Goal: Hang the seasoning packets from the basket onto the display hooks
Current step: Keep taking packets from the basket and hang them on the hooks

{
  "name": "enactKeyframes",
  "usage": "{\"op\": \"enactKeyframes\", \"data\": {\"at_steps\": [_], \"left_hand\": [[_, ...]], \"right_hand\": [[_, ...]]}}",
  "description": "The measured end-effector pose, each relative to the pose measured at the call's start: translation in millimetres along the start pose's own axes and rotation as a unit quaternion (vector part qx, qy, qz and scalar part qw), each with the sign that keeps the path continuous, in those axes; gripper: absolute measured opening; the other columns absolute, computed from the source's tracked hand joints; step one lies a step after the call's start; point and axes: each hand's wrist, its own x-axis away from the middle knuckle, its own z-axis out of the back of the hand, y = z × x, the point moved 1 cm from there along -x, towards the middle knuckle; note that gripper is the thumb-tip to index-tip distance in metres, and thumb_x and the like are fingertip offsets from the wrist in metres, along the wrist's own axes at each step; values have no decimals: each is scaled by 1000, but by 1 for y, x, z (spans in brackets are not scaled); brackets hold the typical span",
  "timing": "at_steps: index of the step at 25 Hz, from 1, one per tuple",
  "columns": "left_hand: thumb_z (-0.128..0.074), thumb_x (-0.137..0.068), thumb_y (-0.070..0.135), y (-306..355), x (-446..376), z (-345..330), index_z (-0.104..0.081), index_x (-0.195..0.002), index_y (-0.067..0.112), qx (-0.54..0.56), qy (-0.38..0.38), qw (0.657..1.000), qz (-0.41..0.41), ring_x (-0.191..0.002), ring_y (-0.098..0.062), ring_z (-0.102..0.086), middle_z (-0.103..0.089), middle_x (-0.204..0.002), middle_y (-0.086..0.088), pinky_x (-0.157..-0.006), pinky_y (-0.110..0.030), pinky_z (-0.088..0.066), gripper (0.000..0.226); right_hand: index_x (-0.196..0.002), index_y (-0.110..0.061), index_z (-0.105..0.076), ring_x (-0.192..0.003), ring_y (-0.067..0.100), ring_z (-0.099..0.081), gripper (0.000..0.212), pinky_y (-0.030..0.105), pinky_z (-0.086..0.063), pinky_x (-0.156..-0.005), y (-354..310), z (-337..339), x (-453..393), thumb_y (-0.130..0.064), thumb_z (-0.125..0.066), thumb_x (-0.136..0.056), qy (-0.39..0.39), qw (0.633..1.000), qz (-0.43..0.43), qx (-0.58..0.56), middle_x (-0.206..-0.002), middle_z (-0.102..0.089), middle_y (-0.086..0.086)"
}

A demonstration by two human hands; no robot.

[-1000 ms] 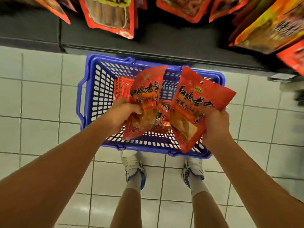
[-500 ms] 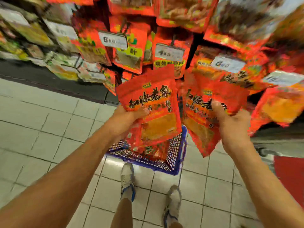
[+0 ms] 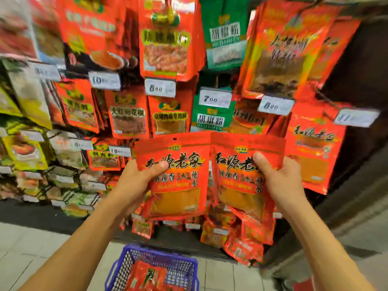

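L hand (image 3: 134,185) grips one red seasoning packet (image 3: 174,177), thumb across its front, fingers curled behind. R hand (image 3: 279,181) grips a second red packet (image 3: 237,177) the same way. Both pkts upright, side by side, edges touching or slightly overlapping, held up before the display rack (image 3: 168,85).

Step in hand: get pkts onto a hook. Matching stock (image 3: 315,152) hangs just right of R pkt, under a blurred price tag (image 3: 355,117), so that is prob. the target. Hooks themselves not visible; hidden behind hung stock.

To do well: one pkt at a time; line up hang hole (image 3: 174,139) at top centre w/ hook tip, keep pkt square, label facing out.

Blue basket (image 3: 184,267) on floor below, betw. my arms: more red pkts (image 3: 147,278) inside, count unclear.
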Motion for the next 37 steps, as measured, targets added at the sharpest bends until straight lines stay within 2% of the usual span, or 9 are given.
{"op": "enactKeyframes", "data": {"at_steps": [5,8,10,14,18,24,28,32,37], "left_hand": [[-90,-60,22,75,-18,-29,-77,-101,21,28,-50,998,-27,-81,-28,-77,-78,-100,-13,-59,-40,-60,43],[-88,-67,34,110,-27,-54,-75,-110,21,47,-83,994,-52,-97,-33,-74,-76,-110,-14,-74,-45,-61,47],[-85,-74,29,126,-33,-74,-75,-111,21,52,-99,992,-64,-99,-34,-74,-75,-112,-15,-80,-48,-60,39],[-82,-75,24,141,-45,-122,-77,-104,18,29,-141,987,-73,-94,-33,-75,-75,-109,-18,-72,-42,-61,30],[-79,-70,23,146,-60,-185,-79,-98,17,43,-128,987,-85,-90,-32,-75,-77,-103,-17,-68,-39,-60,28],[-73,-88,27,148,-90,-285,-75,-102,18,52,-75,990,-108,-88,-29,-76,-78,-99,-13,-70,-42,-62,17],[-71,-91,27,156,-113,-335,-73,-105,21,42,-52,990,-123,-86,-28,-77,-79,-97,-9,-68,-44,-62,15],[-70,-92,25,155,-128,-359,-77,-85,29,13,-45,991,-126,-76,-22,-77,-80,-89,-3,-54,-36,-60,11],[-70,-91,22,151,-137,-373,-75,-89,25,1,-40,989,-140,-74,-20,-77,-79,-86,-1,-56,-33,-59,6]], "right_hand": [[-83,-48,-78,-73,-4,-69,13,13,-53,-67,-77,21,-20,-37,-72,-87,37,997,70,-10,-81,-77,-19],[-79,-46,-77,-70,-2,-69,21,14,-53,-64,-107,34,-27,-29,-70,-90,59,994,87,-4,-77,-77,-17],[-81,-48,-77,-70,-5,-69,24,12,-51,-63,-120,46,-30,-29,-69,-93,87,991,102,-4,-77,-76,-20],[-83,-44,-77,-78,10,-75,16,34,-60,-73,-130,78,-44,-37,-68,-93,133,987,92,-20,-83,-79,-10],[-81,-36,-78,-79,20,-77,13,41,-61,-71,-125,126,-73,-36,-71,-92,161,982,77,-63,-85,-80,-1],[-79,-25,-76,-74,20,-77,19,34,-59,-60,-102,205,-149,-40,-73,-90,198,970,29,-136,-82,-79,1],[-72,-30,-76,-71,19,-77,21,37,-61,-65,-88,237,-199,-42,-74,-89,202,967,5,-158,-79,-79,-1],[-66,-32,-76,-71,20,-77,24,48,-63,-73,-83,244,-229,-40,-74,-88,200,968,6,-150,-76,-78,1],[-63,-37,-73,-73,21,-77,25,54,-62,-79,-75,244,-236,-46,-71,-86,219,967,39,-122,-75,-77,0]]}}
